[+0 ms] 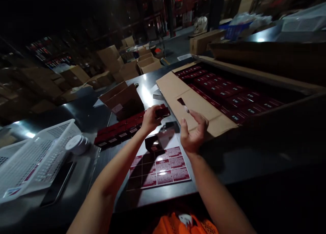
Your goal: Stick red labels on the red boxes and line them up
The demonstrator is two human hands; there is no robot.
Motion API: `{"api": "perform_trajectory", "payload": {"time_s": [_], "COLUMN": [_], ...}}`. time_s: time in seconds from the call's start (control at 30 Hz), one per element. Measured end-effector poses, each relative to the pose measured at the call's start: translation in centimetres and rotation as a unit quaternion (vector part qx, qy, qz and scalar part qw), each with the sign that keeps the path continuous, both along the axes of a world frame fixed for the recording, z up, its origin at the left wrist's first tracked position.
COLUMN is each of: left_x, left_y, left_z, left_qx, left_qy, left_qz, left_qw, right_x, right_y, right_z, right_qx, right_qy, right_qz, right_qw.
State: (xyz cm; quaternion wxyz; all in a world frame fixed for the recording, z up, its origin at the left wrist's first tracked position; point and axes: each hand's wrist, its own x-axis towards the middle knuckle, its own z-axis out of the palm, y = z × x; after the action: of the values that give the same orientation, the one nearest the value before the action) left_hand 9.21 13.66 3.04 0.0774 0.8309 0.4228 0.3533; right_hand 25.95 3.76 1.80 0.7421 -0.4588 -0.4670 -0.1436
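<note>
My left hand (151,118) has its fingers closed round a small dark red box (164,112), at the right end of a row of similar boxes (123,129). My right hand (195,132) is raised over the cardboard flap, thumb and index finger apart. A small dark sticker (182,103) clings to the tip of its index finger. Below the hands, a sheet of dark red printed stickers (163,168) lies on the metal table. Another dark box (153,143) stands at the sheet's upper edge.
On the right is a large open carton (203,106) holding many dark red boxes. A smaller open carton (124,100) stands behind the row. At left are a white plastic basket (48,152), a round white container (77,144) and a phone (58,183).
</note>
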Motion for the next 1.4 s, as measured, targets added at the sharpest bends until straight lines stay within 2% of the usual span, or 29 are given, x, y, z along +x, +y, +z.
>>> {"api": "perform_trajectory", "payload": {"time_s": [0.07, 0.13, 0.17, 0.23, 0.3, 0.33, 0.43, 0.57, 0.67, 0.8, 0.87, 0.93, 0.97, 1.07, 1.13, 1.2, 1.4], "left_x": [-1.2, -2.5, -3.2, -4.3, -5.2, -5.5, -6.5, -7.3, -7.9, -8.6, -8.8, -8.9, -8.9, -8.8, -8.7, -8.7, -8.5], "left_y": [-2.0, -4.7, -6.1, -8.6, -10.6, -11.3, -12.3, -12.5, -12.8, -13.2, -13.3, -13.4, -13.5, -13.8, -13.9, -14.0, -14.3], "left_z": [0.7, 1.1, 1.2, 1.0, 0.4, 0.0, -1.3, -2.6, -3.0, -3.1, -3.0, -2.9, -2.8, -2.5, -2.4, -2.3, -2.1], "left_qx": [0.004, -0.004, -0.019, -0.059, -0.097, -0.112, -0.132, -0.089, -0.064, -0.078, -0.088, -0.093, -0.093, -0.087, -0.083, -0.075, -0.062], "left_qy": [-0.057, -0.13, -0.191, -0.296, -0.358, -0.373, -0.381, -0.31, -0.285, -0.273, -0.259, -0.24, -0.23, -0.21, -0.198, -0.186, -0.177], "left_qz": [-0.014, -0.04, -0.06, -0.088, -0.09, -0.088, -0.088, -0.057, -0.032, -0.013, -0.001, 0.012, 0.017, 0.02, 0.018, 0.021, 0.021], "left_qw": [0.998, 0.991, 0.98, 0.949, 0.924, 0.917, 0.911, 0.945, 0.956, 0.959, 0.962, 0.966, 0.968, 0.974, 0.977, 0.979, 0.982], "right_x": [0.1, -0.1, -0.3, -1.0, -2.0, -2.4, -3.6, -4.1, -3.9, -3.5, -3.3, -3.2, -3.3, -3.6, -4.0, -4.3, -4.9], "right_y": [-0.1, -0.3, -0.4, -0.7, -1.1, -1.3, -1.7, -2.0, -1.9, -1.7, -1.7, -1.8, -2.0, -2.6, -3.0, -3.5, -4.3], "right_z": [0.0, 0.1, 0.1, 0.1, 0.0, -0.1, -0.5, -1.2, -1.3, -0.8, -0.3, 0.2, 0.4, 1.0, 1.2, 1.2, 1.2], "right_qx": [-0.016, -0.038, -0.049, -0.069, -0.095, -0.108, -0.13, -0.169, -0.189, -0.167, -0.199, -0.257, -0.288, -0.374, -0.409, -0.42, -0.4], "right_qy": [0.042, 0.074, 0.078, 0.072, 0.077, 0.085, 0.092, 0.041, 0.024, 0.138, 0.198, 0.222, 0.223, 0.215, 0.206, 0.197, 0.183], "right_qz": [0.06, 0.197, 0.288, 0.46, 0.56, 0.582, 0.594, 0.588, 0.56, 0.488, 0.442, 0.434, 0.449, 0.524, 0.548, 0.545, 0.489], "right_qw": [0.997, 0.977, 0.953, 0.882, 0.819, 0.801, 0.789, 0.79, 0.806, 0.846, 0.852, 0.835, 0.816, 0.734, 0.7, 0.698, 0.753]}}
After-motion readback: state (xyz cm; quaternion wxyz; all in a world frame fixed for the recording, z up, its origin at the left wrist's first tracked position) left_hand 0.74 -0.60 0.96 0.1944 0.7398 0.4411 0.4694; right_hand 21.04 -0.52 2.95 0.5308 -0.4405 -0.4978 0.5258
